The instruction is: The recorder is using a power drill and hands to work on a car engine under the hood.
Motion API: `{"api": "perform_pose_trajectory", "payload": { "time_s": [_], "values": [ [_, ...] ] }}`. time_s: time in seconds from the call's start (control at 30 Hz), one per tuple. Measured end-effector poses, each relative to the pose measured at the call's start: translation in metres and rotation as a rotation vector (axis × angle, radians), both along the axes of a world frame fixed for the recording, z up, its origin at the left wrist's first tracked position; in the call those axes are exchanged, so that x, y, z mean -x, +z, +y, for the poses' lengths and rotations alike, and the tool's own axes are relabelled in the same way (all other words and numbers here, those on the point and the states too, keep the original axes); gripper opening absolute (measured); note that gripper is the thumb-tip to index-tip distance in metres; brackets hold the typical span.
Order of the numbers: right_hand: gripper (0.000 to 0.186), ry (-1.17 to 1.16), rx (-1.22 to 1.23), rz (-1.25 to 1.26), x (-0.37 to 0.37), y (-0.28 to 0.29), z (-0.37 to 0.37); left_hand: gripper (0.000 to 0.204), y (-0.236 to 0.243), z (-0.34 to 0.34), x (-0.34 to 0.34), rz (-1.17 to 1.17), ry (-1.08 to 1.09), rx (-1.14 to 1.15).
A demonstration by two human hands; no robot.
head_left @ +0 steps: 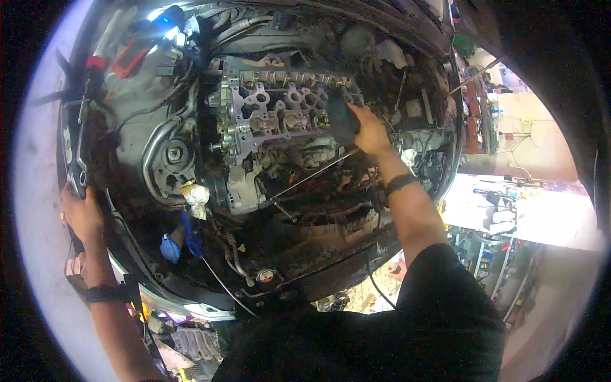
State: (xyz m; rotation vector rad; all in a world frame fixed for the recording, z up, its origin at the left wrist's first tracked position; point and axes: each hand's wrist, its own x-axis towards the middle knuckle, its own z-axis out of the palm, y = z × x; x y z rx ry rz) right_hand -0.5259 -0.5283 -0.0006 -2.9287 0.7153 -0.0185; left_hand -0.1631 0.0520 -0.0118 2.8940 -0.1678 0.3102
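Your right hand (368, 130) has its grip closed round a dark, stubby, rounded tool handle (342, 118) pressed onto the bare grey metal cylinder head (273, 111) just beyond your knuckles, likely rigid and oily, so hold it mid-body, while your left hand (81, 213) clasps the dark car body edge (79, 159)

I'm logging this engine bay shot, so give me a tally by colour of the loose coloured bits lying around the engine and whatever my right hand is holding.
Blue: 2, a blue bottle and a blue-lit lamp
Red: 1, a red tool handle
Dark: 1, the dark tool gripped by the right hand
White: 1, a crumpled rag
Total: 5
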Motion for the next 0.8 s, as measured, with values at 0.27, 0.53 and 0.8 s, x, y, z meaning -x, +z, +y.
{"api": "perform_pose_trajectory", "payload": {
  "time_s": [0.27, 0.53, 0.8],
  "values": [
    [0.038, -0.102, -0.194, 0.018, -0.082, 0.014, -0.032, 0.059, -0.004, 0.001, -0.003, 0.047, 0.002, 0.024],
    [0.037, -0.190, -0.036, 0.165, -0.160, -0.043, -0.005, 0.059, 0.006, -0.003, -0.001, 0.042, 0.009, 0.007],
    [0.024, -0.183, 0.036, -0.010, -0.168, -0.036, -0.006, 0.061, 0.006, -0.003, 0.004, -0.003, 0.018, 0.017]
  ]
}}
